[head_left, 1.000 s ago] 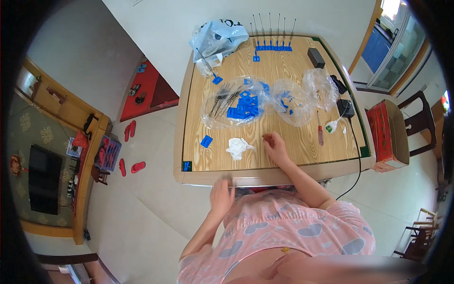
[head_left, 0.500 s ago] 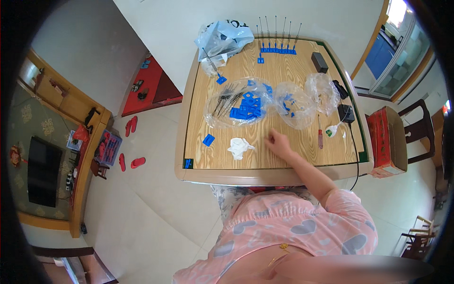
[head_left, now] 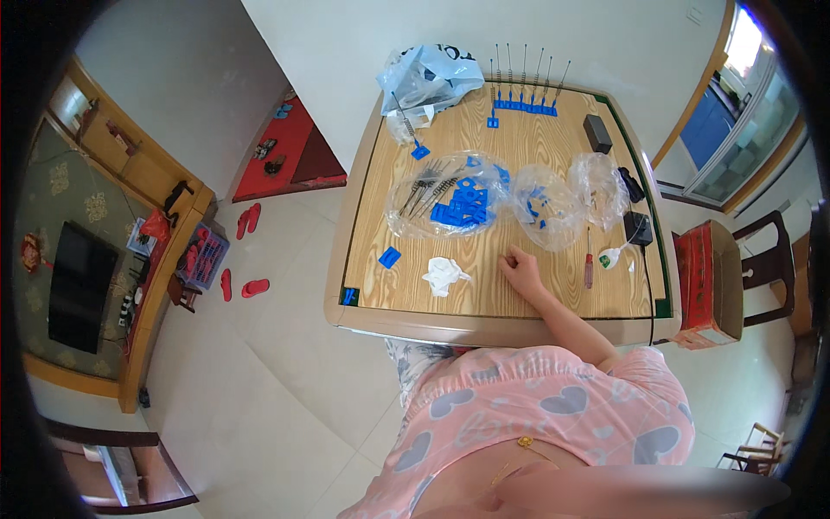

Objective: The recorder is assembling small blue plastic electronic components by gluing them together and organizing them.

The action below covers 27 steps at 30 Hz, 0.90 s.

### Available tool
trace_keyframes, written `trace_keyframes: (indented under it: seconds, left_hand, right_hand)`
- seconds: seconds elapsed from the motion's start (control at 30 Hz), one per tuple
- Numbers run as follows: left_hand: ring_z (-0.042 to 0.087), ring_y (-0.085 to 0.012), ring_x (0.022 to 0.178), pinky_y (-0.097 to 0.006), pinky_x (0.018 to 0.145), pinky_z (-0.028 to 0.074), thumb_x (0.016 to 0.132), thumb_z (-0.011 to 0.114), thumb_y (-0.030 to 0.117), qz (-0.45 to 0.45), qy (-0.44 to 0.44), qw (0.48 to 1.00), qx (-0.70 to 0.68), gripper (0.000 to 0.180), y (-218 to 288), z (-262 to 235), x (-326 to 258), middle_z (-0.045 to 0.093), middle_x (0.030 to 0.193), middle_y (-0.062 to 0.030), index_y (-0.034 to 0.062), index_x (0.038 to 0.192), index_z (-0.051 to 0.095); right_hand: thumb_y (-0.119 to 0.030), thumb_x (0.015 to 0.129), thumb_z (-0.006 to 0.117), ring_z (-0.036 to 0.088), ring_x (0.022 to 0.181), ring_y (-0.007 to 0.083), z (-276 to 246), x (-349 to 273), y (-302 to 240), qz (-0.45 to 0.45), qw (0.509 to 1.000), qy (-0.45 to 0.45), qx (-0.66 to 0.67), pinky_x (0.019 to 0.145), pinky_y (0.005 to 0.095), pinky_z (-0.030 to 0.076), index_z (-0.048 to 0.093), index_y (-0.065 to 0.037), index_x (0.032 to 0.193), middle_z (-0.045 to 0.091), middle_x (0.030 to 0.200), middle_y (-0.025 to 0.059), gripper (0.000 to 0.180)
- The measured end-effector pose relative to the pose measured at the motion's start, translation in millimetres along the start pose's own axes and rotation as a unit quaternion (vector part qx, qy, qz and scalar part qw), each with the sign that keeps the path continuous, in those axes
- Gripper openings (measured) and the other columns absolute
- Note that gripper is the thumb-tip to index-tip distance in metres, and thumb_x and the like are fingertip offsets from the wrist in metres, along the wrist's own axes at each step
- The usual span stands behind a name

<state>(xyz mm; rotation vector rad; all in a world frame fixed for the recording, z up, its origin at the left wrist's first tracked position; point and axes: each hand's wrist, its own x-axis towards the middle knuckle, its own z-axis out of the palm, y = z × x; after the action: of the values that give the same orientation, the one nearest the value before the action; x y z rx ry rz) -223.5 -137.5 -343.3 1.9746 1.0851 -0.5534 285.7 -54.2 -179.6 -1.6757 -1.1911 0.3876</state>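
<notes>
My right hand (head_left: 520, 271) rests on the wooden tabletop near its front edge, fingers curled into a loose fist, and nothing shows in it. My left hand is out of sight. Left of the fist lies a crumpled white tissue (head_left: 445, 276), with a flat blue plastic piece (head_left: 390, 257) farther left. Beyond them, a clear plastic bag (head_left: 400, 224) holds blue plastic parts (head_left: 461, 205) and dark springy rods (head_left: 425, 192). A second clear bag (head_left: 558, 227) contains small blue pieces. To the right of my hand is a screwdriver (head_left: 589, 272) with a red handle.
Several spring rods (head_left: 523, 86) stand upright in blue bases at the far edge. A light blue bag (head_left: 430, 80) sits at the far left corner. A dark block (head_left: 596, 134), another clear bag (head_left: 598, 201) and a black adapter (head_left: 638, 227) with a cable line the right side.
The whole view has shifted, so the table appears slightly lower and farther right. My right hand has moved a little to the right on the table, still curled.
</notes>
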Motion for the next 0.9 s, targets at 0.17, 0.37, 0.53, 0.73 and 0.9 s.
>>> trace_keyframes:
  seconds: [0.17, 0.37, 0.53, 0.73, 0.9]
  left_hand:
    - [0.059, -0.0288, 0.083, -0.042, 0.074, 0.045, 0.081, 0.051, 0.033, 0.004, -0.014, 0.999, -0.05, 0.032, -12, -11, 11, 0.063, 0.089, -0.0158, 0.0048, 0.089, 0.065]
    - [0.06, -0.0291, 0.081, -0.042, 0.071, 0.046, 0.082, 0.051, 0.033, 0.012, -0.029, 0.994, -0.103, 0.033, -23, -33, 29, 0.064, 0.088, -0.0161, 0.0041, 0.089, 0.065]
    - [0.061, -0.0293, 0.078, -0.042, 0.069, 0.047, 0.082, 0.051, 0.033, 0.003, -0.04, 0.987, -0.157, 0.034, -38, -31, 20, 0.064, 0.088, -0.0163, 0.0035, 0.089, 0.065]
    - [0.057, -0.0373, 0.072, -0.045, 0.063, 0.043, 0.088, 0.045, 0.027, 0.182, 0.353, 0.917, -0.039, 0.029, 228, -237, 44, 0.059, 0.076, -0.0197, 0.0011, 0.082, 0.059]
    - [0.043, -0.0341, 0.114, -0.043, 0.095, 0.035, 0.08, 0.054, 0.018, 0.424, 0.448, 0.787, 0.006, 0.038, 356, -244, 74, 0.046, 0.122, -0.0154, 0.0034, 0.114, 0.05]
  right_hand:
    - [-0.013, 0.076, 0.06, 0.035, 0.046, 0.0166, -2, -1, -2, -0.005, 1.0, -0.001, 0.002, 0.045, 0.0318, 0.033, 0.039, 0.0, 0.064, 0.039, 0.05, 0.0104, 0.027]
    - [-0.016, 0.08, 0.059, 0.034, 0.047, 0.0146, -5, -2, -1, -0.01, 1.0, -0.011, 0.0, 0.045, 0.0323, 0.032, 0.041, 0.001, 0.065, 0.037, 0.05, 0.0109, 0.028]
    - [-0.016, 0.087, 0.051, 0.032, 0.049, 0.0129, 4, 1, 1, -0.011, 0.998, -0.024, 0.05, 0.046, 0.0321, 0.031, 0.047, 0.001, 0.069, 0.036, 0.051, 0.0113, 0.025]
    - [-0.018, 0.091, 0.044, 0.045, 0.058, 0.012, -2, 0, 18, -0.026, 0.996, 0.079, 0.01, 0.052, 0.0316, 0.037, 0.05, -0.004, 0.098, 0.048, 0.063, 0.0117, 0.017]
    - [-0.027, 0.092, 0.042, 0.051, 0.106, 0.0228, 20, -6, -54, 0.102, 0.883, -0.126, 0.441, 0.083, 0.0309, 0.041, 0.039, -0.012, 0.128, 0.052, 0.118, 0.0093, 0.039]
